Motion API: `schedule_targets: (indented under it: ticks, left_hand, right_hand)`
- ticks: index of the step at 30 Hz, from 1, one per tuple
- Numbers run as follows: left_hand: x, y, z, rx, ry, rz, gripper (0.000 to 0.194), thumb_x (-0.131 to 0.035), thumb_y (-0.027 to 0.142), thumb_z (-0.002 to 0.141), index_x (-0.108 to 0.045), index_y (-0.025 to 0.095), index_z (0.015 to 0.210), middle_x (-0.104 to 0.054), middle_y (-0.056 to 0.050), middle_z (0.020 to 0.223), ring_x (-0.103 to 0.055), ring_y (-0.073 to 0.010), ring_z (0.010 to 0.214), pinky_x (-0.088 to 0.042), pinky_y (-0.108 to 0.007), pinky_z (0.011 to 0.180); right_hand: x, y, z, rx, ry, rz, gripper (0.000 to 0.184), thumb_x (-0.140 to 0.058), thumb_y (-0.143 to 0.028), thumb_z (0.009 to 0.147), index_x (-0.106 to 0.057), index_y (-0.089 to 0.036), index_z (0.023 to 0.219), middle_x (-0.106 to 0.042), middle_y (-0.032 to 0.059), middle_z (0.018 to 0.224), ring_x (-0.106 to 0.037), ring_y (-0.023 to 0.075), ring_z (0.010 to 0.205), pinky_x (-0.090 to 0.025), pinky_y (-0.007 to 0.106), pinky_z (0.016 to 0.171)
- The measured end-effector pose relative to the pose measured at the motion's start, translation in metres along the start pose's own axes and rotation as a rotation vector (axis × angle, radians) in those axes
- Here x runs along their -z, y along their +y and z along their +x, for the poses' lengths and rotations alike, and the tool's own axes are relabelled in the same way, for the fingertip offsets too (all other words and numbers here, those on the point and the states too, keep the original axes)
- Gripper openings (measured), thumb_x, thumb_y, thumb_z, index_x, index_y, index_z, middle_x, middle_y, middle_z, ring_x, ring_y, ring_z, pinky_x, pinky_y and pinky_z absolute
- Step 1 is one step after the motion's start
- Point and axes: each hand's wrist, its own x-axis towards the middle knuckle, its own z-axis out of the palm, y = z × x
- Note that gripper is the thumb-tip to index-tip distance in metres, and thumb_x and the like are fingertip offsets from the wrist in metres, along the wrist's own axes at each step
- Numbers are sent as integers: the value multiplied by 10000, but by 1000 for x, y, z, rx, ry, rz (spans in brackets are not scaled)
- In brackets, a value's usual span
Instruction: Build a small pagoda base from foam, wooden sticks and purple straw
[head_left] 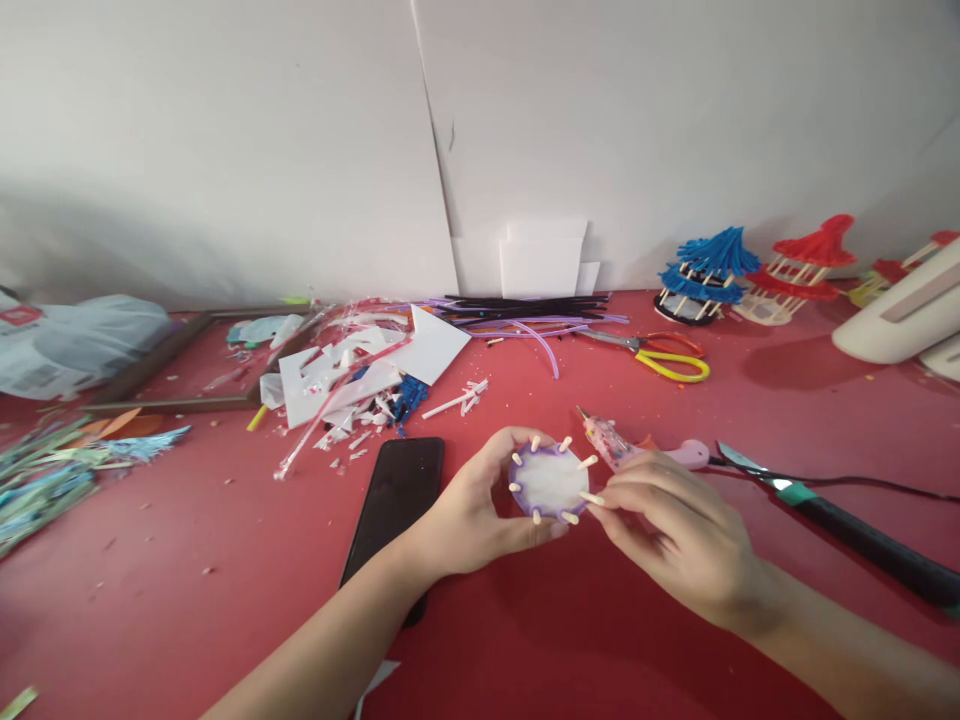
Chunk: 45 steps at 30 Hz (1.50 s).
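Note:
My left hand grips the edge of a round white disc with a purple rim, fingers behind it and thumb along its lower side. Several short pale sticks stand around the rim of the disc. At its right edge, my right hand pinches one small stick between thumb and fingertips. Just behind the right hand lies a pink glue gun, partly covered by the fingers. A black phone rests on the table beside my left wrist, which hides part of it.
A craft knife lies at the right, blade bared, near the glue gun's black cord. Scissors, pipe cleaners and white scraps lie farther back. Small blue and red pagoda models stand by the wall.

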Motion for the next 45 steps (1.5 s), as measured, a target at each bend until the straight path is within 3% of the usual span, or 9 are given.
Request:
schedule_targets:
  ticks: [11,18,24,29,38,45]
  left_hand:
    - [0,3,1,-11,-5,-15,474,-751,200,728,-494,209,1127,-602,-49,1025,-592,-132,815,-503,-259,745]
    - [-1,2,-2,46,-100,-145,485,-680,119,777,-440,231,1184,-563,-27,991,-589,-101,769,-503,-232,704]
    - [-5,3,-1,36,-94,-188,613,-786,132,682,-399,241,1144,-563,-18,989,-591,-103,770,-505,-226,700]
    - [-6,4,1,-10,-104,-195,462,-676,108,751,-409,224,1110,-533,-8,933,-547,-80,694,-460,-194,623]
    - [-5,-1,-2,-29,-139,-170,529,-673,113,796,-296,262,1136,-557,-11,966,-518,-66,707,-451,-158,621]
    - [-4,2,0,-35,-98,-127,540,-658,126,811,-345,244,1234,-542,-37,1039,-542,-101,805,-489,-202,700]
  right_hand:
    - [-2,-2,2,-47,-15,49,149,-576,-52,836,-602,-189,886,-627,19,735,-581,152,696,-505,329,675]
    - [-3,-4,0,-85,-4,80,134,-598,-57,834,-592,-179,888,-623,21,757,-592,142,707,-506,304,690]
    - [-5,-3,-2,-191,42,75,124,-650,-137,828,-544,-200,819,-594,3,719,-587,135,674,-491,267,618]
    - [-8,-3,2,-160,55,107,57,-670,-170,825,-619,-196,819,-645,6,716,-605,133,651,-513,285,644]
    - [-2,-6,7,-110,-56,139,97,-603,-111,862,-653,-190,885,-679,28,762,-589,148,693,-506,325,665]
    - [-2,-9,7,-181,-52,192,119,-576,-88,864,-638,-188,847,-656,28,754,-586,149,699,-507,321,670]
